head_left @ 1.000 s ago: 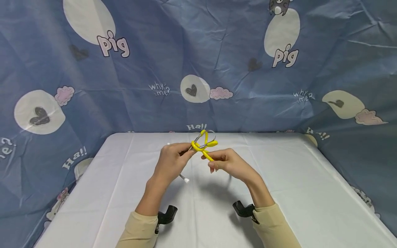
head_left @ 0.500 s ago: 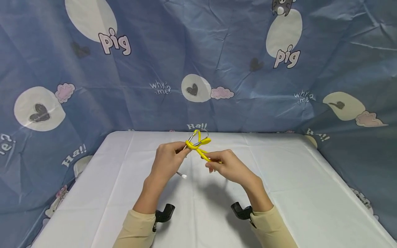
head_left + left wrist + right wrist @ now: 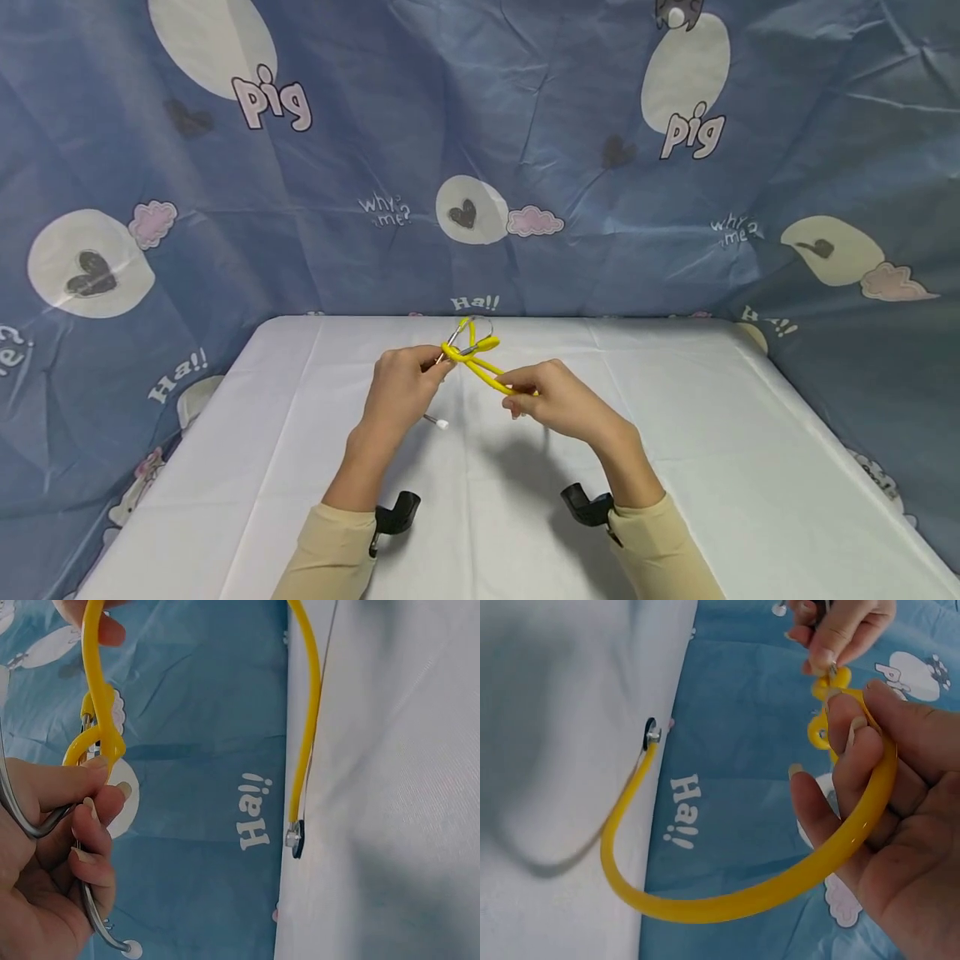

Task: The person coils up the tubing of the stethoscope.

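Note:
A yellow-tubed stethoscope point(image 3: 487, 382) is held up over the table between both hands, its tubing looped and crossed near the metal ear tubes. My left hand point(image 3: 397, 387) grips those ear tubes point(image 3: 94, 911) by the yellow junction; a white ear tip point(image 3: 442, 424) pokes out below the hand. On the right, my right hand point(image 3: 562, 400) pinches the yellow tubing point(image 3: 780, 892) between thumb and fingers. From there the tube curves down, and the silver chest piece point(image 3: 653, 735) with a black rim dangles at its end. The head view hides the chest piece behind the right hand.
A white cloth covers the table point(image 3: 480, 517). Behind it hangs a blue printed curtain point(image 3: 600, 275) that meets the table's far edge. Each wrist carries a black camera mount point(image 3: 399, 512).
The looped part of the stethoscope and my left hand have shifted left. My right hand stays nearly in place, and a longer stretch of yellow tubing now shows between the hands.

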Demonstrator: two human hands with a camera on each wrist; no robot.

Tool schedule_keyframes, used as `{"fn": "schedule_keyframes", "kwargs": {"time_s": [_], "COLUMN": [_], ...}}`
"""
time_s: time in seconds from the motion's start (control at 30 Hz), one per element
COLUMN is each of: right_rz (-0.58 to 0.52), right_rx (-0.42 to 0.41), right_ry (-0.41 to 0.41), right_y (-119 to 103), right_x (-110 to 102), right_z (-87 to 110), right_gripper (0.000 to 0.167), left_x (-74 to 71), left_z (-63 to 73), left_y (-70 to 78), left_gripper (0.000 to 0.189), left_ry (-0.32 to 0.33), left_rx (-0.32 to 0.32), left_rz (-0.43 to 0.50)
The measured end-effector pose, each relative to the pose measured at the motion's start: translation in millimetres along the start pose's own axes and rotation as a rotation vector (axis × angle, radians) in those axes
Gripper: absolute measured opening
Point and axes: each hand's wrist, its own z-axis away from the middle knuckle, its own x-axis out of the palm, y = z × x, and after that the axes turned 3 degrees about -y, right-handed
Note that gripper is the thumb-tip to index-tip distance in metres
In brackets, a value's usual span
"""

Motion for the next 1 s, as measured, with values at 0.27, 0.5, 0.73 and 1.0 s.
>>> {"fn": "schedule_keyframes", "kwargs": {"time_s": [0.27,0.5,0.73,1.0], "right_rz": [-0.01,-0.041,-0.038,-0.078], "right_rx": [0.017,0.063,0.002,-0.032], "right_ry": [-0.04,-0.073,0.006,0.097], "right_y": [-5.9,-6.7,-5.9,-2.8], "right_x": [-6.6,-14.2,-18.7,-21.6], "right_z": [5.2,11.1,12.8,12.6], "right_gripper": [0.021,0.026,0.02,0.018], "left_x": [3.2,4.6,12.7,32.7], "left_z": [-0.3,0.2,-0.1,5.0], "left_y": [-5.9,-6.2,-4.5,10.0], "left_gripper": [0.015,0.017,0.019,0.009], "left_ry": [-0.006,-0.02,-0.094,-0.157], "left_rx": [-0.016,-0.033,-0.033,0.191], "left_rz": [-0.014,-0.042,-0.074,-0.221]}}
